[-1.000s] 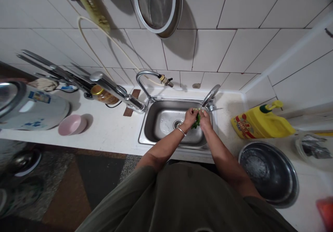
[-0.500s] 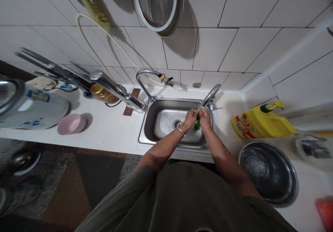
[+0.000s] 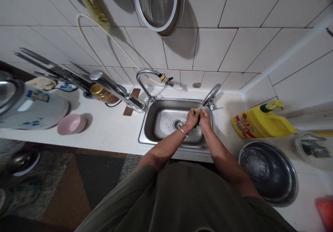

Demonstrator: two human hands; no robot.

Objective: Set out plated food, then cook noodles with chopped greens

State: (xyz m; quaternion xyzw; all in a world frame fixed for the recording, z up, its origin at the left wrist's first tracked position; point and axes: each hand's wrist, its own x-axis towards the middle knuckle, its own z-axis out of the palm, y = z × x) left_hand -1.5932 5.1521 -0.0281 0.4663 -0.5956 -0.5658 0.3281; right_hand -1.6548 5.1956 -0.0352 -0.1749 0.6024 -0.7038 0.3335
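Side by side over the right half of the steel sink (image 3: 153,128), both my hands grip a small bunch of leafy greens (image 3: 198,122). My left hand (image 3: 191,118), with a bracelet at its wrist, has its fingers closed around the stems. Close against it, my right hand (image 3: 205,119) is also closed on the bunch. Dark leaves show between and below the fingers; most of the bunch is hidden. The right faucet (image 3: 212,93) has its spout just above my hands. Left of them the drain (image 3: 178,123) lies in the wet sink floor.
A hose-tipped faucet (image 3: 145,73) arches over the sink's back left. On the counter stand a pink bowl (image 3: 71,124), a glass jar (image 3: 104,94), a yellow jug (image 3: 262,121) and a dark metal basin (image 3: 269,173). A strainer (image 3: 157,5) hangs on the tiled wall.
My hands stay in almost the same place, fingers shifting on the greens. Fewer leaves hang below my hands now, and some green shows above the left fingers.
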